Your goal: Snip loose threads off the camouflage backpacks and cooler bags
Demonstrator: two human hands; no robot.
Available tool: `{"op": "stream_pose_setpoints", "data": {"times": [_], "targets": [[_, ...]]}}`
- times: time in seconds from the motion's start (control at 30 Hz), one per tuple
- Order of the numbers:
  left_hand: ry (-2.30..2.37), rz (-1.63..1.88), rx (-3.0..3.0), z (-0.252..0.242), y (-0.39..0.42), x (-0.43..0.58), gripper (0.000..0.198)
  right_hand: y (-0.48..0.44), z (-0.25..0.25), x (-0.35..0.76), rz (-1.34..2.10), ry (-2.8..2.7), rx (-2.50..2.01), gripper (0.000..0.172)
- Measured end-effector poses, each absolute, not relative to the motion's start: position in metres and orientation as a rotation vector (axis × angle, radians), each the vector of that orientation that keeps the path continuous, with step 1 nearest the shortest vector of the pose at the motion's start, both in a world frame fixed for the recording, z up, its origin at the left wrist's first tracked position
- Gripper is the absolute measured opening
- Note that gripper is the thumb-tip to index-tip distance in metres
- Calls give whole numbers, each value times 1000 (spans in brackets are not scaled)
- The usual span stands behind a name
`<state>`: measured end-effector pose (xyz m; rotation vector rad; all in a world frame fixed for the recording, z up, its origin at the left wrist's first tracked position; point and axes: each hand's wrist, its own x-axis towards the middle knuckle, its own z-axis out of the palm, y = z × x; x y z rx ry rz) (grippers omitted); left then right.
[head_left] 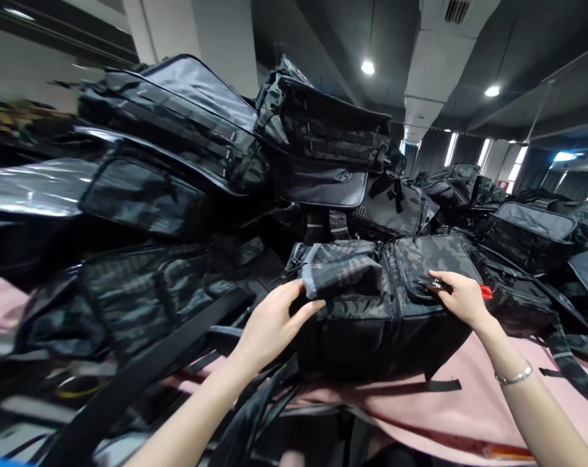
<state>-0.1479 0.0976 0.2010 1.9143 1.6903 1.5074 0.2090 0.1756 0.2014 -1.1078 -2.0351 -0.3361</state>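
Note:
A dark camouflage backpack [356,331] lies in front of me, with its black side toward me. My left hand [277,318] is at its left end, with fingers and thumb closed around the grey-blue edge of a camouflage flap [349,269]. On the right part of the bag is a camouflage pocket [430,253] with a dark zipped rim. There my right hand [459,295] pinches a small shiny zipper pull [437,283]. A red tag [485,292] shows just behind my right wrist, which wears a silver bracelet [515,375].
Pink cloth [469,402] covers the surface under the backpack. More camouflage bags [177,117] are piled high behind and to the left, some with lids raised. Other bags [531,224] crowd the right. A wide black strap [148,376] crosses the left foreground.

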Motion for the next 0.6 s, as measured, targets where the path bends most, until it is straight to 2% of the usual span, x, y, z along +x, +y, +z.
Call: {"op": "stream_pose_setpoints", "data": {"times": [0.17, 0.43, 0.6], "targets": [[1571, 1468, 1493, 216, 135, -137, 42, 171, 199, 213, -256, -2025, -1098, 27], [1525, 1379, 1406, 224, 132, -142, 42, 161, 194, 215, -284, -1980, -1024, 33], [1587, 1491, 1485, 222, 127, -145, 52, 154, 189, 245, -422, -1592, -1067, 27]]}}
